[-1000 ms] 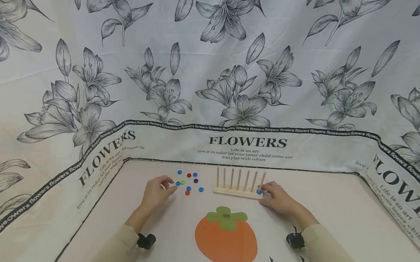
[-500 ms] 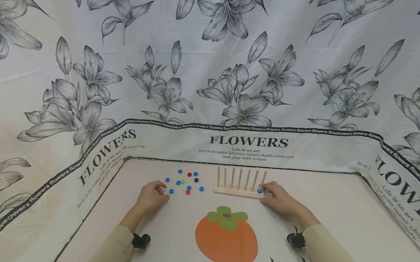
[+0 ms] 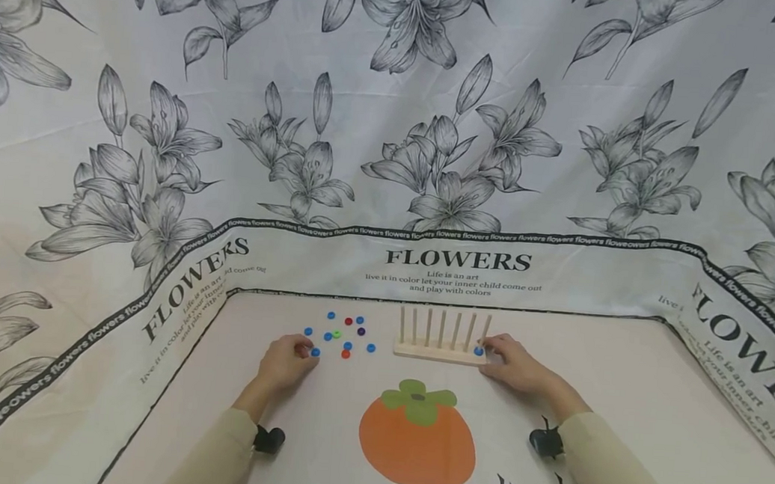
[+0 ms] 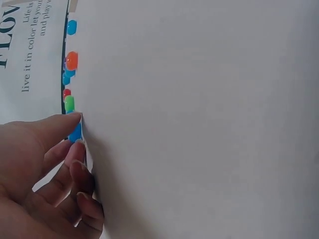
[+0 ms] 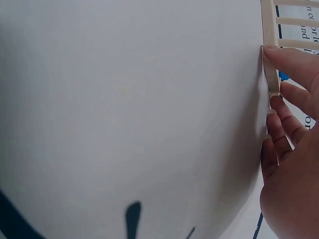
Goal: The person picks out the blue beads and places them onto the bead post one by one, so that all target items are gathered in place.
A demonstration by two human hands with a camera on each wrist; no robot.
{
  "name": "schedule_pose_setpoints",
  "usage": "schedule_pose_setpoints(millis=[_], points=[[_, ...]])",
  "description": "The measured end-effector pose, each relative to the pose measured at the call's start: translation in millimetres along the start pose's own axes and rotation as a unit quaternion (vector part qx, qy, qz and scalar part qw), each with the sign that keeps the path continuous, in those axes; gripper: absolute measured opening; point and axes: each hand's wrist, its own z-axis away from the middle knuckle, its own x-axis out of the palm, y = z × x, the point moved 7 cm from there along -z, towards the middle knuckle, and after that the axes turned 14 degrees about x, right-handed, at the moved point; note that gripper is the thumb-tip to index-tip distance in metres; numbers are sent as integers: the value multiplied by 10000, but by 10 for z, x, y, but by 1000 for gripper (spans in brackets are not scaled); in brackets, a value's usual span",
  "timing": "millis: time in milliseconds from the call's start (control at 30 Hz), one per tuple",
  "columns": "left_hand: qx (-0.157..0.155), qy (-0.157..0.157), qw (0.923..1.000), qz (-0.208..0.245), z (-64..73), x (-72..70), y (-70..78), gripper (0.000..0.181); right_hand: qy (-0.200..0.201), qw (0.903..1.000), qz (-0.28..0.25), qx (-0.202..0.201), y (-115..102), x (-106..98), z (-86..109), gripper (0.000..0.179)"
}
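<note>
In the head view, my left hand (image 3: 288, 361) is low over the table at the left of the scattered beads. Its thumb and fingers pinch a blue bead (image 3: 315, 352), which shows between thumb and index finger as a blue bead (image 4: 75, 132) in the left wrist view. My right hand (image 3: 516, 366) holds the right end of a wooden peg rack (image 3: 437, 353), thumb on the front of the base. A blue bead (image 3: 478, 351) sits low on the rightmost peg, beside those fingers. In the right wrist view the rack's base (image 5: 269, 25) runs up from the thumb.
Several loose beads lie between my left hand and the rack, among them a green bead (image 3: 337, 334), an orange bead (image 3: 346, 354), a dark red bead (image 3: 348, 321) and a purple bead (image 3: 362, 332). A printed persimmon (image 3: 417, 443) marks the cloth. A flowered curtain (image 3: 460, 269) stands behind.
My left hand drew back leftward from the beads, uncovering two blue ones, then moved slightly right onto the nearer blue bead. The right hand stays on the rack.
</note>
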Motion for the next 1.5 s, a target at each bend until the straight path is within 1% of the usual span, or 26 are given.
schedule_pose_setpoints(millis=[100,233,500,633,767,900,1067,1167,1300,1500], points=[[-40,13,9999,-103,-14,16,-12,26,-63,9998,-63,157,-6,8,-2,58],[-32,21,9999,-169,-24,18,-10,22,-79,9997,-84,229,-18,8,0,57],[-37,-22,9998,-185,-20,4,10,19,-25,9999,-78,146,-20,4,9,57],[22,-80,9999,-113,-25,-6,27,19,-65,9996,-109,245,1,4,-14,57],[106,-118,9999,41,-24,-31,44,18,-121,9992,-185,328,16,14,-27,56],[109,-115,9993,343,-3,-41,55,17,-75,9995,-169,253,15,19,-18,55],[-37,-83,9977,667,43,-48,77,19,-72,9995,-194,249,28,28,-9,55],[-34,-39,9970,778,66,-49,87,20,-83,9994,-178,277,29,32,-9,55],[89,-21,9956,938,79,-33,100,21,-109,9993,-159,315,34,37,-20,56],[102,-153,9929,1178,102,18,190,21,-143,9991,-186,351,37,36,-25,56]])
